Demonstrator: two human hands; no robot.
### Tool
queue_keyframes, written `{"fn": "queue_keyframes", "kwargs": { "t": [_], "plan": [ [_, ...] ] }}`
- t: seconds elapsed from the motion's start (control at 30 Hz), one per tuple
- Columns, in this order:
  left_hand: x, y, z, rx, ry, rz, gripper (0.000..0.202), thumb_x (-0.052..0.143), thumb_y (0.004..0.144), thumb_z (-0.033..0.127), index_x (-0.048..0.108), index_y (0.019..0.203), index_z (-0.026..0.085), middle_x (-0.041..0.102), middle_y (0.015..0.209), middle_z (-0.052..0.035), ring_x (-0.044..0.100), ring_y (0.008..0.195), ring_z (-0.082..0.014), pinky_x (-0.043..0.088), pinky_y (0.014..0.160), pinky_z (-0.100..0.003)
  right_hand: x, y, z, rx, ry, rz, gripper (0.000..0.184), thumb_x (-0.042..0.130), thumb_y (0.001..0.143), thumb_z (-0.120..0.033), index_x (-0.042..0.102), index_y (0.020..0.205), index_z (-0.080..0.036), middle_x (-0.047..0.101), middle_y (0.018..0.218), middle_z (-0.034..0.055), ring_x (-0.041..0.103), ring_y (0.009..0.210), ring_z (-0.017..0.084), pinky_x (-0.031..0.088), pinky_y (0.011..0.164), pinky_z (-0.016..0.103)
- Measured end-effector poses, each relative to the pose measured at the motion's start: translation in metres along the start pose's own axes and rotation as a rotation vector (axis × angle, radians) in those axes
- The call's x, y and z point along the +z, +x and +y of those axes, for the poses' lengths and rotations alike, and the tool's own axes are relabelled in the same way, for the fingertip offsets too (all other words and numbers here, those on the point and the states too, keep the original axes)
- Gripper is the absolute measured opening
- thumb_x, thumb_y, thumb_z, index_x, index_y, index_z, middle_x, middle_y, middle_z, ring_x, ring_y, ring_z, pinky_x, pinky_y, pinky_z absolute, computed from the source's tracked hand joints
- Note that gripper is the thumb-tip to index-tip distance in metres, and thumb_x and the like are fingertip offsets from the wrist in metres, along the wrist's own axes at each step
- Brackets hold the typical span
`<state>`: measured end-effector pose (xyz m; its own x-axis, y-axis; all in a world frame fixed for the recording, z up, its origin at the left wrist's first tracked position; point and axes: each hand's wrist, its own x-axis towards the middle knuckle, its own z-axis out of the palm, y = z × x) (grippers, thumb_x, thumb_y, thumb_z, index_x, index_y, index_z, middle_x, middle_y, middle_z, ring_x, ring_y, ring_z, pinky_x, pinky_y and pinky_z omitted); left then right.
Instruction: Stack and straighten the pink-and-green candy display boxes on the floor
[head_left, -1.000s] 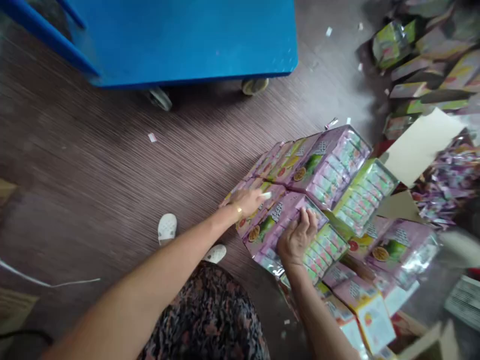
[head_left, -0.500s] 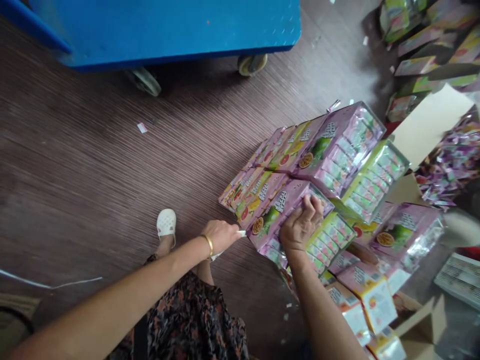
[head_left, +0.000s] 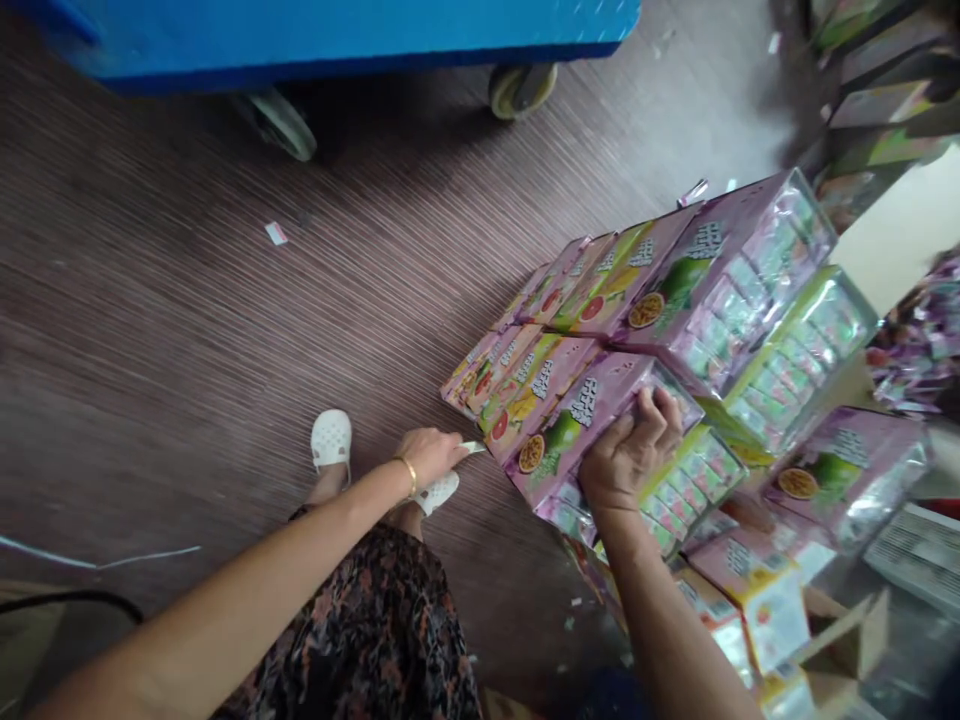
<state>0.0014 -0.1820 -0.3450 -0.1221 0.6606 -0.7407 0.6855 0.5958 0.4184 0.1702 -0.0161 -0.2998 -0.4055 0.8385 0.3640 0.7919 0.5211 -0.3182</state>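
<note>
My left hand (head_left: pixel 429 458) is closed on a short, pale, flat strip (head_left: pixel 472 447) whose end points at the lower corner of the stacked boxes. What the strip is, I cannot make out. Under my right hand (head_left: pixel 634 455) is a purple box (head_left: pixel 559 430) printed with passion fruit, its clear side showing small packets. The fingers are bent over its upper edge, gripping it. Directly above sits another purple box (head_left: pixel 697 260) of the same kind. Yellow-green and pink boxes (head_left: pixel 517 370) stand in two rows alongside, packed close together.
A blue platform cart (head_left: pixel 337 40) on casters stands at the top. To the right are another purple box (head_left: pixel 847 465), white-and-orange boxes (head_left: pixel 765 600), an open carton (head_left: pixel 847 640) and a heap of purple packets (head_left: pixel 926 330). Paper scraps lie on the floor (head_left: pixel 187 350).
The view has shifted, so the boxes appear larger and further right and the cart higher. My left hand with the strip sits slightly farther from the box corner. My right hand stays on the purple box.
</note>
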Motion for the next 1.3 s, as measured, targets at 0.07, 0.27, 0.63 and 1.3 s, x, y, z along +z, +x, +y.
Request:
{"fn": "queue_keyframes", "kwargs": {
  "t": [0.07, 0.27, 0.63, 1.3],
  "plan": [
    [-0.023, 0.018, -0.002, -0.01, -0.027, 0.079, 0.049, 0.029, 0.098, 0.05, 0.068, 0.107, 0.022, 0.072, 0.096, -0.0109, 0.068, 0.092, -0.0264, 0.046, 0.071, -0.032, -0.001, -0.001, 0.0, -0.001, -0.001, 0.007, 0.037, 0.039, 0.094, -0.03, 0.054, 0.125, -0.017, 0.05, 0.136, 0.0161, 0.042, 0.132, 0.028, 0.035, 0.107, 0.056],
    [-0.06, 0.149, 0.052, 0.166, -0.086, 0.236, 0.05, 0.03, 0.098, 0.047, 0.06, 0.127, 0.021, 0.065, 0.119, -0.0122, 0.06, 0.112, -0.0292, 0.048, 0.086, -0.037, -0.004, 0.002, 0.0, -0.018, -0.038, 0.008, 0.037, 0.037, 0.095, -0.03, 0.054, 0.125, -0.018, 0.05, 0.135, 0.0146, 0.044, 0.13, 0.028, 0.035, 0.107, 0.059],
    [-0.033, 0.108, -0.013, 0.018, -0.018, 0.155, 0.052, 0.026, 0.097, 0.052, 0.061, 0.124, 0.024, 0.071, 0.104, -0.0125, 0.067, 0.099, -0.0296, 0.05, 0.078, -0.036, -0.002, 0.0, -0.004, -0.037, -0.014, 0.026, 0.037, 0.04, 0.095, -0.027, 0.053, 0.129, -0.017, 0.05, 0.136, 0.015, 0.043, 0.131, 0.029, 0.033, 0.109, 0.059],
    [-0.021, 0.238, -0.015, 0.069, -0.039, 0.184, 0.048, 0.032, 0.097, 0.046, 0.063, 0.122, 0.019, 0.066, 0.118, -0.0139, 0.061, 0.113, -0.0283, 0.048, 0.091, -0.036, -0.012, 0.002, -0.013, -0.012, -0.038, -0.04, 0.04, 0.036, 0.097, -0.031, 0.05, 0.13, -0.013, 0.047, 0.137, 0.0136, 0.041, 0.13, 0.028, 0.029, 0.111, 0.057]
  ]
}}
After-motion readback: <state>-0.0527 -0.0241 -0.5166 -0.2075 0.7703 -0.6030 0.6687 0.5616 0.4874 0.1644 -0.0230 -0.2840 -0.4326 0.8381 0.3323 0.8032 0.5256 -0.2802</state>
